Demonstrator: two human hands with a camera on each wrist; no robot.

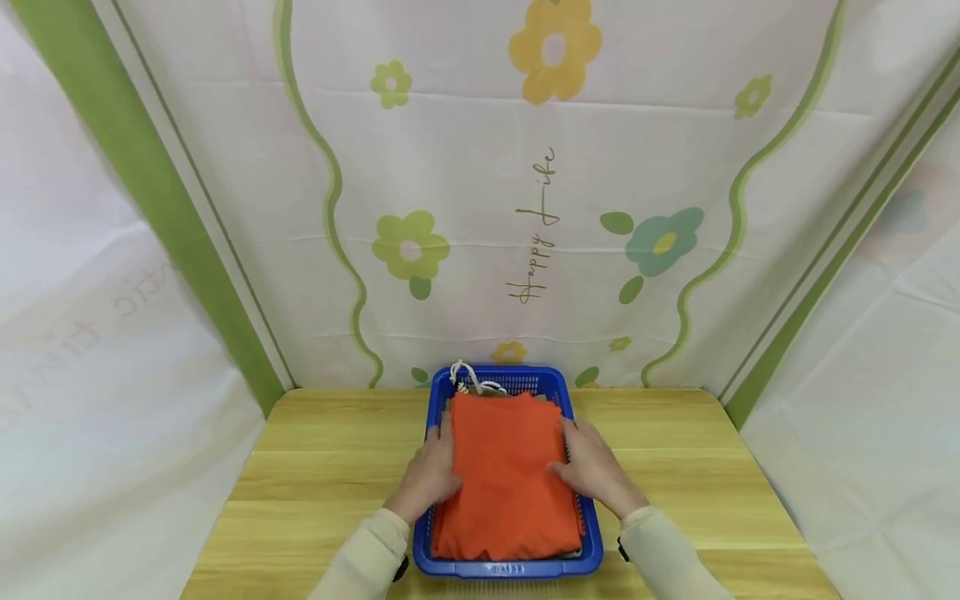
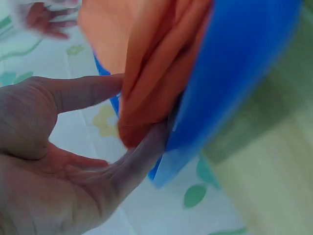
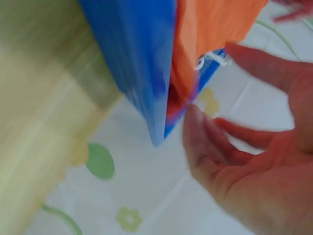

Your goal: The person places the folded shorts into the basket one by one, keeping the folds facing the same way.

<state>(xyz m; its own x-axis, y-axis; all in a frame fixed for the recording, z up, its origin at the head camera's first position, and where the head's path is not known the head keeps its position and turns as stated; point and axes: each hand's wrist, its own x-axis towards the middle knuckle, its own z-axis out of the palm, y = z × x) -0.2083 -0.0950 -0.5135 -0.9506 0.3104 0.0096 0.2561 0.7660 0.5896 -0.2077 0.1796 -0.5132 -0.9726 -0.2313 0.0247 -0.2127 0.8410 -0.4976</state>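
Observation:
A folded orange cloth [image 1: 510,475] lies flat in a blue plastic basket [image 1: 506,570], over other brownish fabric that shows only at its edges. At the cloth's left side, my left hand [image 1: 431,471] has its thumb on the orange fabric. In the left wrist view, the left fingers [image 2: 139,156] reach between the cloth and the basket wall, with a bunched fold held between them and the thumb. Across from it, my right hand [image 1: 592,462] is beside the cloth's right edge. The right wrist view shows its thumb and fingers spread apart, close to the basket rim, gripping nothing.
White cords [image 1: 476,382] stick out at the basket's far end. Beneath the basket is a wooden table [image 1: 330,475], its back edge against a white flowered curtain [image 1: 465,183]. More white fabric hangs on both sides.

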